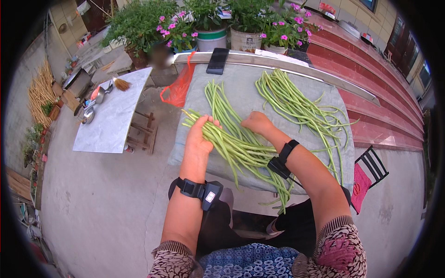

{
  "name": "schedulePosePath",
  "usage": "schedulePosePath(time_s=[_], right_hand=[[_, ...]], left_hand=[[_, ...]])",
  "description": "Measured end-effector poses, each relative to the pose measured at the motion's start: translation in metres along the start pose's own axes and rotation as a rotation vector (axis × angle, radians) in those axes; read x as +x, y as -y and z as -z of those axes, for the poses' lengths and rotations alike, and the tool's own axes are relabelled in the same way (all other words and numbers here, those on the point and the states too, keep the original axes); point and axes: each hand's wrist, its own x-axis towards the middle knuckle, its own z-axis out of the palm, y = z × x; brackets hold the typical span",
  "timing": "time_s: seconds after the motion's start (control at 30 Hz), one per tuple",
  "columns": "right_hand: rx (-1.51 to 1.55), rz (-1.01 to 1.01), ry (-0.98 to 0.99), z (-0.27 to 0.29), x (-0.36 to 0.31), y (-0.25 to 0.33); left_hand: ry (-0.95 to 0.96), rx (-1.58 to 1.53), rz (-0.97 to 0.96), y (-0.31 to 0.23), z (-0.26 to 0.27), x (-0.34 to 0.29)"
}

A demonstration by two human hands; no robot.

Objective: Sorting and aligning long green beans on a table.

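My left hand (pixel 200 134) is closed around a bunch of long green beans (pixel 234 147), near their pale ends. The bunch slants down to the right, and its tails hang over the near edge of the cloth-covered table (pixel 241 76). Behind it lies a second, smaller row of long beans (pixel 222 103), partly covered by the held bunch. My right hand (pixel 257 123) is curled beside that row, its fingertips hidden from view; whether it pinches a bean does not show. A larger pile of long beans (pixel 292 95) spreads over the right side of the table.
A black phone (pixel 217 61) and a red plastic bag (pixel 180 87) are at the far edge. Potted flowers (pixel 282 30) stand behind. Left is a grey-topped table (pixel 111 113) with a brush (pixel 121 84) and metal pans. Red steps (pixel 366 88) rise at right, near a folding chair (pixel 366 173).
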Motion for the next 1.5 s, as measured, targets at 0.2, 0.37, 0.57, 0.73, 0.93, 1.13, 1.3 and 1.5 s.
schedulePosePath(time_s=[0.2, 0.37, 0.57, 0.73, 0.93, 1.13, 1.3, 1.5], right_hand=[[0.140, -0.113, -0.164, -0.001, -0.003, -0.009], [0.654, -0.051, -0.181, 0.024, -0.030, 0.011], [0.826, 0.163, -0.075, 0.059, -0.086, 0.035], [0.613, 0.331, -0.043, 0.063, -0.131, 0.036], [0.315, 0.416, -0.137, 0.062, -0.146, 0.013], [0.227, 0.363, -0.279, 0.060, -0.145, 0.004], [0.147, 0.362, -0.401, 0.052, -0.145, -0.002], [0.065, 0.418, -0.303, 0.053, -0.153, 0.003]], left_hand=[[0.046, 0.009, 0.026, 0.006, -0.007, 0.000], [0.039, 0.014, 0.031, 0.002, 0.001, 0.007], [0.023, -0.022, 0.056, 0.007, 0.001, 0.013], [0.057, -0.074, 0.087, 0.009, 0.001, 0.014], [0.139, -0.031, -0.092, 0.015, -0.015, -0.005], [0.160, -0.158, -0.048, 0.013, -0.004, 0.004], [0.178, -0.145, -0.058, 0.016, -0.005, 0.003], [0.146, -0.133, -0.125, 0.014, -0.010, -0.005]])
